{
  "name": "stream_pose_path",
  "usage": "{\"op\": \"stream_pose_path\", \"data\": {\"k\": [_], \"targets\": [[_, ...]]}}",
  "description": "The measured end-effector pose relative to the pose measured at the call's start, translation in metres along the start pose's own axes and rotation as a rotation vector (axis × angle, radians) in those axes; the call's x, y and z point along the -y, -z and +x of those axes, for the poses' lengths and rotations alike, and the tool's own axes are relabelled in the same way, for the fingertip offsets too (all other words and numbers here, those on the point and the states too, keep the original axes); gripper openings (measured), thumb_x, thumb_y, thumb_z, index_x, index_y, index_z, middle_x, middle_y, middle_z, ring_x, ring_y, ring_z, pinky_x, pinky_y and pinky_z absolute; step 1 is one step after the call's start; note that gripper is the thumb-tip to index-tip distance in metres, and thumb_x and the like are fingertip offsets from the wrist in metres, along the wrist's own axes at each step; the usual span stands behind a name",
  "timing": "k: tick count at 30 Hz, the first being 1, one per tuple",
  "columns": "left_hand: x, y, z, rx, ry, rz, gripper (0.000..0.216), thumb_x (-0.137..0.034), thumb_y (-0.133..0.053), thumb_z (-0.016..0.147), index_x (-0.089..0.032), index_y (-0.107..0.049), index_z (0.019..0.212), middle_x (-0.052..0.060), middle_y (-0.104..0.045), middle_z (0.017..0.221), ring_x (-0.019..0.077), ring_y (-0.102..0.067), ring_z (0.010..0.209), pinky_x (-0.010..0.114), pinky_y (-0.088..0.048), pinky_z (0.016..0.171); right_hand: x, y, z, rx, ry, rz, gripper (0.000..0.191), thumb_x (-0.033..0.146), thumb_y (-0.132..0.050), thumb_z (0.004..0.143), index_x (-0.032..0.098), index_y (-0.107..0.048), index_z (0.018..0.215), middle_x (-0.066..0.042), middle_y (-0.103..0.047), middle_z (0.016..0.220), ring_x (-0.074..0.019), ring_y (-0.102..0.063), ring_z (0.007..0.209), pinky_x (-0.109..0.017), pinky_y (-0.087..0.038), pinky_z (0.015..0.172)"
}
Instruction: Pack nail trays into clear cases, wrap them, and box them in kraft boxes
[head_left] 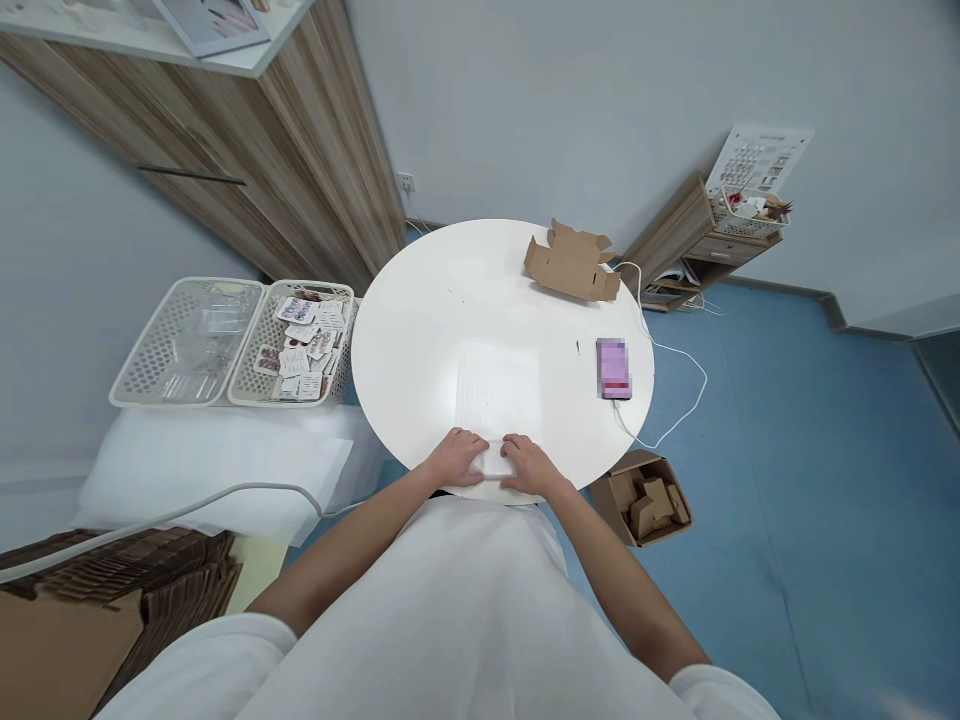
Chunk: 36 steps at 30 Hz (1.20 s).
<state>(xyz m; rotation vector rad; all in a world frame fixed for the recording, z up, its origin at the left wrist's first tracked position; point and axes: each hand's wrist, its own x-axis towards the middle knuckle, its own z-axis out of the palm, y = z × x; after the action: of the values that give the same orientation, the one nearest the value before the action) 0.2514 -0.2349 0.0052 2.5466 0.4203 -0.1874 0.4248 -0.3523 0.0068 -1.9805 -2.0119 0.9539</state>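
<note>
At the near edge of the round white table (pixel 420 330), a small white bundle (pixel 493 460) lies between my two hands. It looks rolled up in the end of a thin, translucent white foam sheet (pixel 498 385), whose loose part stretches flat away from me. My left hand (pixel 457 458) grips the bundle's left end with curled fingers and thumb. On the right end, my right hand (pixel 527 463) does the same. Whatever the wrap contains is hidden.
An unfolded cardboard box (pixel 574 265) lies at the table's back right, above a purple phone (pixel 613 369) with a white cable. To the left stand a basket of cards (pixel 304 345), a basket of clear plastic (pixel 199 340) and stacked foam sheets (pixel 217 460). A cardboard carton (pixel 622 490) sits on the floor.
</note>
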Motion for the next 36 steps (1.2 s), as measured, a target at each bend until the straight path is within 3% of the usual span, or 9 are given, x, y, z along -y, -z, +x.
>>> {"op": "stream_pose_path", "data": {"k": [4,8,14,20,25,29,36], "targets": [[0.0,0.0,-0.006,0.044,-0.029,-0.1,0.045,-0.045,-0.057,0.065,-0.021,-0.053,0.102,0.005,-0.059,0.09,0.0224,-0.053,0.086,0.034,-0.037,0.078,0.004,0.002,-0.01,0.041,0.002,0.099,0.047,0.033,-0.069,0.061,0.021,-0.048,0.101,-0.007,-0.052,0.111,-0.0233,-0.047,0.102,-0.036,-0.041,0.081],[0.004,0.006,-0.005,0.02,0.001,-0.187,0.039,-0.047,-0.051,0.071,-0.022,-0.057,0.101,0.006,-0.056,0.098,0.0218,-0.051,0.092,0.032,-0.038,0.079,0.004,0.013,-0.008,0.022,-0.058,0.173,0.036,0.036,-0.063,0.068,0.022,-0.053,0.101,-0.008,-0.049,0.119,-0.0249,-0.043,0.111,-0.039,-0.037,0.088],[0.009,0.018,0.002,0.064,0.149,-0.318,0.043,-0.05,-0.028,0.084,-0.026,-0.06,0.101,0.005,-0.058,0.095,0.0207,-0.053,0.09,0.033,-0.039,0.078,-0.002,0.034,0.011,0.047,-0.214,0.281,0.037,0.045,-0.049,0.078,0.024,-0.058,0.107,-0.007,-0.056,0.105,-0.0219,-0.051,0.098,-0.034,-0.04,0.083],[0.018,0.016,0.006,-0.065,0.368,-0.456,0.05,-0.054,-0.04,0.077,-0.021,-0.051,0.113,0.005,-0.058,0.112,0.0215,-0.054,0.097,0.03,-0.041,0.08,-0.012,0.032,0.026,-0.005,-0.354,0.303,0.048,0.044,-0.047,0.08,0.022,-0.046,0.122,-0.008,-0.052,0.119,-0.0223,-0.047,0.109,-0.034,-0.037,0.089],[0.03,0.01,0.009,-0.075,0.508,-0.348,0.031,-0.042,-0.038,0.079,-0.02,-0.059,0.087,0.004,-0.064,0.082,0.0191,-0.058,0.074,0.028,-0.042,0.062,-0.024,0.024,0.028,-0.124,-0.378,0.29,0.044,0.041,-0.048,0.079,0.02,-0.048,0.117,-0.008,-0.054,0.116,-0.0214,-0.05,0.106,-0.034,-0.04,0.088],[0.034,0.006,0.008,-0.063,0.593,-0.228,0.023,-0.031,-0.037,0.078,-0.02,-0.052,0.065,0.003,-0.058,0.066,0.0165,-0.054,0.063,0.026,-0.038,0.054,-0.033,0.018,0.026,-0.262,-0.42,0.283,0.036,0.035,-0.046,0.08,0.02,-0.05,0.113,-0.007,-0.056,0.112,-0.0209,-0.052,0.104,-0.035,-0.04,0.088],[0.028,0.003,0.006,-0.058,0.669,-0.137,0.017,-0.024,-0.038,0.077,-0.019,-0.052,0.071,0.005,-0.058,0.072,0.0171,-0.054,0.066,0.026,-0.037,0.051,-0.037,0.008,0.025,-0.388,-0.482,0.317,0.037,0.033,-0.043,0.08,0.02,-0.046,0.115,-0.008,-0.054,0.114,-0.0214,-0.05,0.106,-0.035,-0.041,0.088]]}}
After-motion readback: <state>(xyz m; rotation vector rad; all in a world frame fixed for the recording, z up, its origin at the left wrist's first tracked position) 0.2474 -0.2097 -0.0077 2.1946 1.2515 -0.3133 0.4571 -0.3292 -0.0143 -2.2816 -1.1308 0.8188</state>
